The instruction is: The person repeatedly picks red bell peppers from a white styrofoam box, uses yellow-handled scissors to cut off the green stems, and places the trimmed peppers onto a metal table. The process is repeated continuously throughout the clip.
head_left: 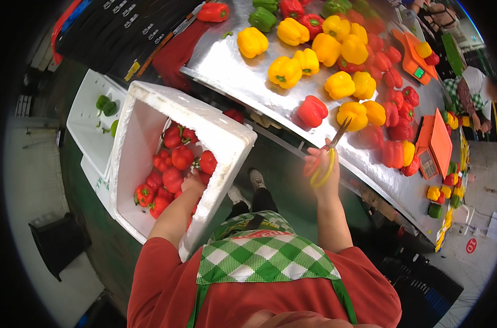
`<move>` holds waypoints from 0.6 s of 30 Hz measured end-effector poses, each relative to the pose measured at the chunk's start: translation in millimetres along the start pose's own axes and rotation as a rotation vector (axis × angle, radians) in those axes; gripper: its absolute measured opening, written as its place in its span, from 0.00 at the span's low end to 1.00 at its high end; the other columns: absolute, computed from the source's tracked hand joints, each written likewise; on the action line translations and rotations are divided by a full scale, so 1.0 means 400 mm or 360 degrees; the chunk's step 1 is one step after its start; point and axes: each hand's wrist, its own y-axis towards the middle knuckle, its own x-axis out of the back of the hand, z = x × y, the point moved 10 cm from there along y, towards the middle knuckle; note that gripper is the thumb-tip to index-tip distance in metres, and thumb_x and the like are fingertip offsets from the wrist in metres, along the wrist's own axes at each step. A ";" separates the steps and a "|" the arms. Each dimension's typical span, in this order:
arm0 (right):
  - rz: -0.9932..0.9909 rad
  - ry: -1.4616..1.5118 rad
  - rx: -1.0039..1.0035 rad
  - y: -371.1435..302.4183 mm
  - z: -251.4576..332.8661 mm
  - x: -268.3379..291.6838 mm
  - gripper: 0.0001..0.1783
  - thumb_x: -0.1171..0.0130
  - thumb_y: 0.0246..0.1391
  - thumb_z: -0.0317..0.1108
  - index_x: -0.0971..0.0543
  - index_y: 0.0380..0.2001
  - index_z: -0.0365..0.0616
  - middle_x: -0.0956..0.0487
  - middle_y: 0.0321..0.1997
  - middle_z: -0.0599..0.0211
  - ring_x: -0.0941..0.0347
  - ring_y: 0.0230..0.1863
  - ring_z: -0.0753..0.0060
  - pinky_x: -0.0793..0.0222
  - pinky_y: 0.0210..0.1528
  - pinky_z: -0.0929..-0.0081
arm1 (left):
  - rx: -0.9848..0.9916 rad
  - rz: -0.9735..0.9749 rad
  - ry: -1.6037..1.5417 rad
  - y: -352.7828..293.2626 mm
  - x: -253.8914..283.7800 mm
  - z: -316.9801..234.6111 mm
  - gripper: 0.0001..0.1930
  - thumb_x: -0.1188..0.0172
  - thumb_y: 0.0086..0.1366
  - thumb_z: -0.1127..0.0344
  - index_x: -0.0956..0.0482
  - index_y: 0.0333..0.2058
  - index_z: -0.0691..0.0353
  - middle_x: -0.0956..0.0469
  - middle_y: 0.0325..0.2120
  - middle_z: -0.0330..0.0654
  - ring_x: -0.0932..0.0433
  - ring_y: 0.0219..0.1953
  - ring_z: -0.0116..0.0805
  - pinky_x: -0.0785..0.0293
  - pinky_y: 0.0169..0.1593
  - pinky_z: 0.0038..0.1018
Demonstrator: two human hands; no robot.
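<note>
Beside a steel table [222, 54], glossy red peppers [172, 178], left grip [193, 185] among them unreadable, right grip [328, 186] around yellow-handled scissors [340, 132].

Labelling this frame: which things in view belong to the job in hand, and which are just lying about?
Job:
- foam box
- red peppers, left hand among them
- scissors, in right hand

Apparently lying about:
- black bin
- white tub with green peppers

One pair scissors [339, 134]; two orange scales [439, 143]; peppers [182, 157] in dozens
</note>
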 end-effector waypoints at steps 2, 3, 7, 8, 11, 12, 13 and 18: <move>-0.0036 0.0025 -0.0011 -0.007 -0.003 0.025 0.27 0.48 0.66 0.38 0.42 0.64 0.45 0.22 0.42 0.59 0.23 0.35 0.75 0.29 0.30 0.82 | -0.0032 -0.0019 0.0086 0.020 -0.002 0.005 0.28 0.42 0.61 0.59 0.37 0.59 0.56 0.32 0.58 0.49 0.30 0.60 0.48 0.27 0.56 0.40; -0.0051 0.0052 -0.0014 -0.011 -0.006 0.035 0.27 0.48 0.66 0.38 0.42 0.64 0.45 0.22 0.42 0.60 0.23 0.35 0.75 0.29 0.30 0.82 | -0.0057 -0.0018 0.0144 0.028 -0.004 0.006 0.25 0.44 0.62 0.59 0.35 0.57 0.56 0.30 0.57 0.49 0.29 0.59 0.48 0.27 0.56 0.40; -0.0074 0.0086 -0.0020 -0.020 -0.002 0.062 0.27 0.48 0.66 0.37 0.42 0.64 0.45 0.23 0.42 0.60 0.24 0.35 0.75 0.30 0.30 0.83 | -0.0013 -0.0145 -0.0104 0.038 0.006 0.023 0.20 0.51 0.66 0.55 0.28 0.51 0.60 0.24 0.51 0.50 0.24 0.54 0.46 0.28 0.55 0.41; -0.0066 0.0085 -0.0025 -0.022 -0.001 0.059 0.27 0.49 0.66 0.37 0.42 0.64 0.45 0.23 0.42 0.60 0.24 0.35 0.75 0.30 0.30 0.83 | -0.0077 -0.0162 -0.0042 0.030 0.009 0.019 0.22 0.48 0.64 0.52 0.29 0.51 0.61 0.24 0.51 0.51 0.24 0.54 0.47 0.28 0.55 0.41; -0.0087 0.0052 -0.0016 -0.017 0.005 0.060 0.24 0.50 0.66 0.37 0.40 0.63 0.48 0.23 0.41 0.60 0.24 0.33 0.74 0.29 0.28 0.79 | -0.0126 -0.0239 -0.0085 -0.045 0.076 0.009 0.33 0.40 0.56 0.44 0.30 0.53 0.62 0.24 0.50 0.53 0.24 0.53 0.49 0.27 0.54 0.42; -0.0086 0.0036 -0.0011 -0.015 0.008 0.057 0.23 0.51 0.66 0.37 0.39 0.62 0.51 0.23 0.41 0.60 0.24 0.32 0.73 0.29 0.27 0.77 | -0.0158 -0.0287 -0.0174 -0.066 0.093 0.009 0.36 0.37 0.53 0.43 0.31 0.54 0.63 0.24 0.49 0.53 0.24 0.53 0.50 0.27 0.54 0.42; -0.0020 0.0027 -0.0006 -0.022 0.020 0.030 0.28 0.49 0.66 0.37 0.42 0.65 0.45 0.24 0.42 0.58 0.25 0.35 0.75 0.30 0.31 0.83 | -0.0177 -0.0340 -0.0274 -0.087 0.108 0.021 0.40 0.35 0.50 0.41 0.32 0.55 0.63 0.24 0.49 0.54 0.25 0.53 0.51 0.28 0.54 0.42; 0.0163 -0.0040 0.0009 -0.033 0.028 -0.074 0.28 0.48 0.66 0.37 0.42 0.65 0.46 0.24 0.43 0.58 0.25 0.35 0.76 0.31 0.32 0.82 | -0.0318 -0.0622 -0.1150 -0.130 0.123 0.130 0.49 0.27 0.43 0.42 0.34 0.58 0.66 0.24 0.47 0.57 0.23 0.51 0.48 0.28 0.54 0.35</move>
